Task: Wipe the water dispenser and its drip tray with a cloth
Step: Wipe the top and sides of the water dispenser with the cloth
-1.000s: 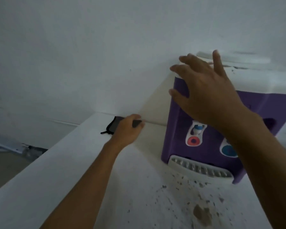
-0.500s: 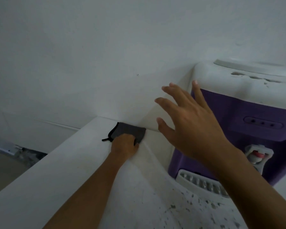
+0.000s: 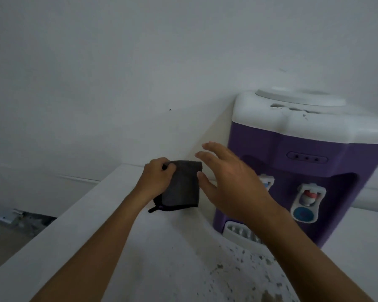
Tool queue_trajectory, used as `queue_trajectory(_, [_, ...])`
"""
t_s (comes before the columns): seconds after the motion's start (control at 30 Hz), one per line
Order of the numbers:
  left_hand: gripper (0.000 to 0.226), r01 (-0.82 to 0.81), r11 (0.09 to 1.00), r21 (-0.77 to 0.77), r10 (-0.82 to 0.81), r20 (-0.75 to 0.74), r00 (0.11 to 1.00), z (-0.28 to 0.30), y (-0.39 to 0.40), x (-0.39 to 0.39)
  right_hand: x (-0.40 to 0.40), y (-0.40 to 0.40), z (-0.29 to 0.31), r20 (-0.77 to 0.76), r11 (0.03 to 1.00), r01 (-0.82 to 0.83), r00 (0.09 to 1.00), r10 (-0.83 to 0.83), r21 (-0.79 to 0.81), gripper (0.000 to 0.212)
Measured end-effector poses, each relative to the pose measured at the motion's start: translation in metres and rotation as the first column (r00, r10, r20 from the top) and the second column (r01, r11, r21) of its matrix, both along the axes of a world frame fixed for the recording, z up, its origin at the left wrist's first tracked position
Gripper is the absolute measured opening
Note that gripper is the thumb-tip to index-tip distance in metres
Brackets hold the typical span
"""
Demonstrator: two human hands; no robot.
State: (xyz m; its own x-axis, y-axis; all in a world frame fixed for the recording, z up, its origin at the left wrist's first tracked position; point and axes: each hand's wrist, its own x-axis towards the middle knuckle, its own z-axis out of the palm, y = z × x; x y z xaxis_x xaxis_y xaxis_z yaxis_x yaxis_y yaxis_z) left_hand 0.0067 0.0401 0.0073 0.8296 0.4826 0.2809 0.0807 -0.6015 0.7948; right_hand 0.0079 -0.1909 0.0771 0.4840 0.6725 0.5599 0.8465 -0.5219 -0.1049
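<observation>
The left hand [image 3: 156,178] grasps a folded dark grey cloth [image 3: 182,185] by its upper left edge, fingers curled over the fold so the pad hangs flat and ready, lifted off the white desk [image 3: 109,247]. The right hand [image 3: 231,182] hovers just beside the cloth with fingers spread and relaxed, holding nothing; I judge it is coming in to take or steady the cloth, since its palm faces the fabric. Close behind that hand stands the purple water dispenser with a white top [image 3: 303,153], set into the corner against the pale wall [image 3: 140,73], untouched by either hand. Its two white taps face the person, and the white slotted drip tray [image 3: 242,234] juts from its base, partly hidden by the right forearm. Dark specks and a brownish stain [image 3: 268,296] litter the desk in front of the tray. Wiping looks not yet begun.
</observation>
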Motion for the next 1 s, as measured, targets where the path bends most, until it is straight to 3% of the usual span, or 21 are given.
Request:
queue_trajectory(0.2, [0.03, 0.114, 0.99, -0.087, -0.103, 0.114, 0.988, 0.05, -0.055, -0.048, -0.028, -0.006, -0.035, -0.257, 0.961, 0.037, 0.966, 0.036, 0.274, 0.039])
queue_trajectory(0.33, [0.027, 0.216, 0.963, -0.16, -0.18, 0.213, 0.96, 0.075, -0.095, -0.07, -0.053, -0.006, -0.043, -0.447, 0.845, 0.056, 0.866, 0.224, 0.532, 0.038])
queue_trajectory(0.43, [0.026, 0.302, 0.921, -0.247, -0.231, 0.277, 0.933, 0.088, -0.121, -0.081, -0.064, -0.008, -0.039, -0.511, 0.745, 0.078, 0.774, 0.374, 0.663, 0.066])
queue_trajectory(0.5, [0.029, 0.351, 0.903, -0.246, -0.274, 0.3, 0.914, 0.093, -0.136, -0.087, -0.068, -0.011, -0.034, -0.519, 0.659, 0.105, 0.712, 0.473, 0.745, 0.074])
queue_trajectory(0.57, [0.037, 0.427, 0.861, -0.276, -0.349, 0.292, 0.891, 0.096, -0.149, -0.092, -0.069, -0.019, -0.028, -0.51, 0.559, 0.159, 0.658, 0.554, 0.814, 0.06])
queue_trajectory(0.63, [0.05, 0.494, 0.805, -0.328, -0.406, 0.302, 0.862, 0.097, -0.158, -0.094, -0.07, -0.028, -0.021, -0.553, 0.46, 0.312, 0.55, 0.626, 0.831, 0.036])
queue_trajectory(0.7, [0.055, 0.499, 0.797, -0.34, -0.372, 0.373, 0.85, 0.095, -0.161, -0.09, -0.07, -0.038, -0.013, -0.597, 0.376, 0.497, 0.422, 0.682, 0.782, 0.025])
queue_trajectory(0.77, [0.046, 0.429, 0.848, -0.313, -0.243, 0.488, 0.838, 0.086, -0.161, -0.081, -0.07, -0.045, -0.006, -0.585, 0.299, 0.599, 0.364, 0.725, 0.743, 0.027])
queue_trajectory(0.83, [0.036, 0.29, 0.888, -0.356, -0.036, 0.576, 0.816, 0.072, -0.158, -0.068, -0.074, -0.052, 0.004, -0.569, 0.24, 0.621, 0.408, 0.714, 0.746, 0.027])
queue_trajectory(0.9, [0.029, 0.163, 0.884, -0.439, 0.136, 0.575, 0.806, 0.055, -0.154, -0.051, -0.079, -0.057, 0.015, -0.547, 0.203, 0.573, 0.529, 0.648, 0.794, 0.011])
queue_trajectory(0.97, [0.02, 0.136, 0.88, -0.456, 0.147, 0.531, 0.834, 0.038, -0.152, -0.033, -0.085, -0.062, 0.029, -0.488, 0.173, 0.479, 0.678, 0.55, 0.861, 0.005])
queue_trajectory(1.0, [0.03, 0.153, 0.883, -0.444, 0.093, 0.484, 0.87, 0.031, -0.153, -0.024, -0.085, -0.065, 0.036, -0.434, 0.167, 0.408, 0.752, 0.496, 0.898, 0.014])
